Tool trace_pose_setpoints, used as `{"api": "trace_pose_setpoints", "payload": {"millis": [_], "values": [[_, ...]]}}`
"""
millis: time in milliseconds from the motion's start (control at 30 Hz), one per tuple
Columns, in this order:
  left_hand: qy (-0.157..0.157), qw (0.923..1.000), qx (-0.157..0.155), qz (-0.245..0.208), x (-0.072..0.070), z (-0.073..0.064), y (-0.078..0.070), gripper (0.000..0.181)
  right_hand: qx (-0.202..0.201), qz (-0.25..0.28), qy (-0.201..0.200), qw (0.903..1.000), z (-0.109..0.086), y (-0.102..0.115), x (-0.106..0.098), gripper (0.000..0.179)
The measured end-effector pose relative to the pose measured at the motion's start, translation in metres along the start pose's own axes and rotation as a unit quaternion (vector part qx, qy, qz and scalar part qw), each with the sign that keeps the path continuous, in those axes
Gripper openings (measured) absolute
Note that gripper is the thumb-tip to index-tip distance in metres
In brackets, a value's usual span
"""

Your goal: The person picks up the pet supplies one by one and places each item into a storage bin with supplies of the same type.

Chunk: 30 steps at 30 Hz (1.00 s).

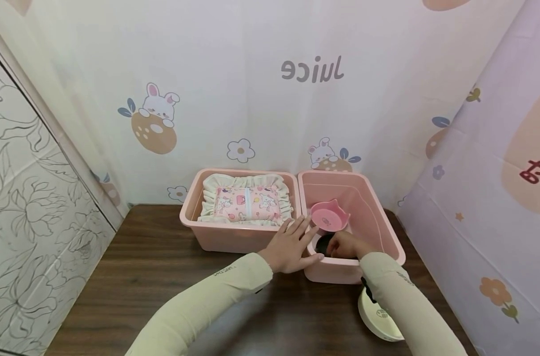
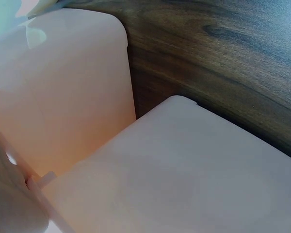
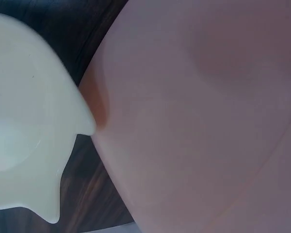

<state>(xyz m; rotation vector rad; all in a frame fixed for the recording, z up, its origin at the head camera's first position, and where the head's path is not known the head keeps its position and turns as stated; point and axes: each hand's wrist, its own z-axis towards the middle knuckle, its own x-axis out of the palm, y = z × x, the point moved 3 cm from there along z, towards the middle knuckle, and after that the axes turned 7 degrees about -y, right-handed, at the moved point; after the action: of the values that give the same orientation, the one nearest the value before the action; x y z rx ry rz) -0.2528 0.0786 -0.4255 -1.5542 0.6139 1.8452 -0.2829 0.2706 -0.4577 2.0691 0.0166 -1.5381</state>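
Note:
My left hand [image 1: 292,247] lies with fingers extended over the near left corner of the right pink bin [image 1: 387,232], where the two bins meet. Part of this hand [image 2: 14,199] shows at the lower left of the left wrist view. Inside the right bin, my right hand [image 1: 345,244] has its fingers curled at the edge of a dark, round-edged item [image 1: 324,244]. The near wall hides some of that hand, and the item's kind is unclear. Behind them sits a pink cat-eared bowl [image 1: 328,217]. The right wrist view does not show the hand.
To the left stands another pink bin [image 1: 238,239], holding a pink printed, cream-ruffled cushion-like item [image 1: 247,202]. A cream eared bowl [image 3: 24,111] lies on the wooden table [image 1: 118,291], partly beneath my right forearm. Printed curtains [image 1: 252,99] hang behind and at the right.

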Motion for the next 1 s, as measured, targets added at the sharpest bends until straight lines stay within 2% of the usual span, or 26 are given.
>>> {"api": "trace_pose_setpoints", "payload": {"millis": [167, 367, 600, 1000], "values": [[0.002, 1.0, 0.001, -0.001, -0.0008, 0.0001, -0.0004, 0.075, 0.023, 0.013, 0.003, 0.9997, -0.0006, 0.0003, -0.0006, 0.013], [0.006, 1.0, -0.002, -0.002, -0.0035, -0.0007, -0.001, 0.075, 0.015, 0.012, -0.006, 0.9998, 0.0002, 0.0014, -0.0006, 0.016], [0.013, 0.9999, -0.004, -0.003, -0.0034, -0.0009, -0.0013, 0.075, 0.04, 0.052, -0.017, 0.9977, 0.0022, -0.0011, -0.0001, 0.019], [0.005, 1.0, -0.004, -0.001, 0.0012, 0.0005, -0.0006, 0.075, 0.026, 0.063, -0.022, 0.9974, 0.0032, -0.0025, -0.0002, 0.02]]}}
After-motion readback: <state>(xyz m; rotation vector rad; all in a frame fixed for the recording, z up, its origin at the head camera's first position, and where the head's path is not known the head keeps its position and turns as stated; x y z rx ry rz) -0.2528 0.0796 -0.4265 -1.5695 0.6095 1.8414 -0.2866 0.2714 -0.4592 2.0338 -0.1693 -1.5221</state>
